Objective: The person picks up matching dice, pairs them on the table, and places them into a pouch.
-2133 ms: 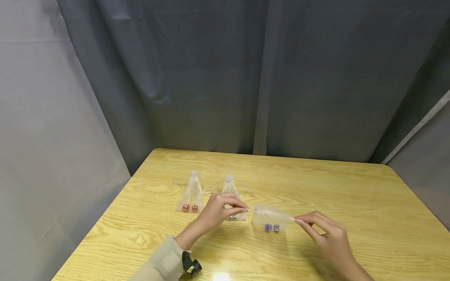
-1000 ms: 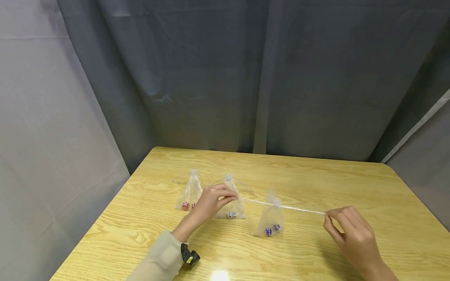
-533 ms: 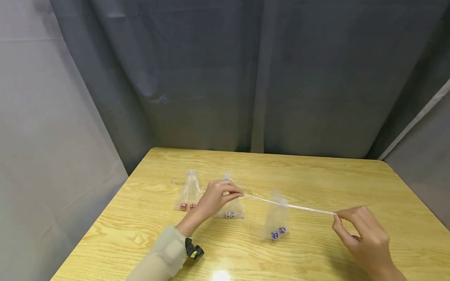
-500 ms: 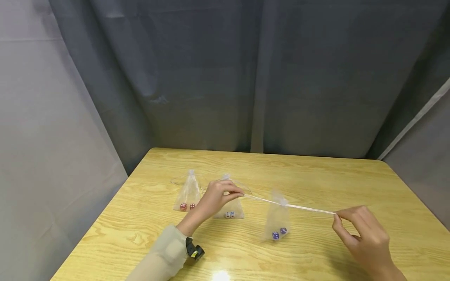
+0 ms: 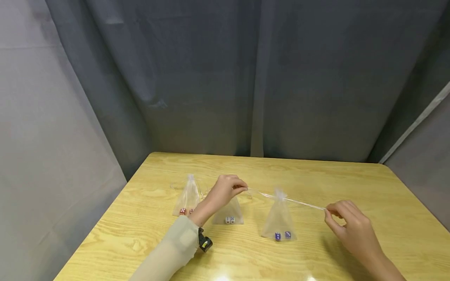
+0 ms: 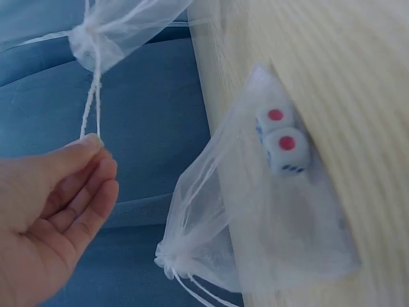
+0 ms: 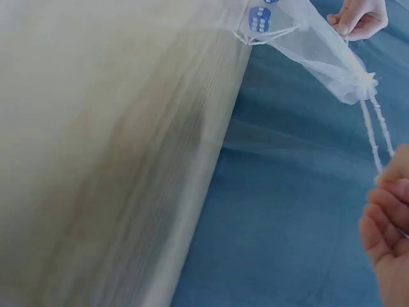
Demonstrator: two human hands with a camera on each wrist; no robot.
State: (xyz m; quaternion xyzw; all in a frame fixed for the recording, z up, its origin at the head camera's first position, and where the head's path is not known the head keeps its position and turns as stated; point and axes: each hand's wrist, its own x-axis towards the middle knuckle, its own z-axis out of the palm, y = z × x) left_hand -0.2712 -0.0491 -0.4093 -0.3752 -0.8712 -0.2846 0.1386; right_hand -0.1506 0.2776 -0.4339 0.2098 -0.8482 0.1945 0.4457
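A sheer white organza drawstring bag point(image 5: 279, 218) with two blue dice point(image 5: 277, 236) in its bottom lies on the table, its neck gathered tight. My left hand point(image 5: 226, 191) pinches one end of its drawstring point(image 5: 306, 204) between thumb and fingertips, up and left of the bag. On the other side, my right hand point(image 5: 355, 226) pinches the opposite end, and the cord runs nearly straight through the neck. Beneath my left hand rests a second bag point(image 5: 233, 208) with two white dice point(image 5: 230, 220), partly hidden. The left wrist view shows the cord point(image 6: 92, 109) at my fingertips.
A third gathered bag point(image 5: 188, 197) with red dice point(image 5: 183, 211) lies at the left, partly behind my left forearm. The wooden table point(image 5: 334, 175) ends at a dark grey curtain point(image 5: 197, 78) behind. A black strap device point(image 5: 204, 240) sits on my left wrist.
My hands pulled the drawstring apart, and the wide mouth of the blue-dice bag cinched into a gathered neck. Lately the bag came down flatter, and my right hand moved slightly back left.
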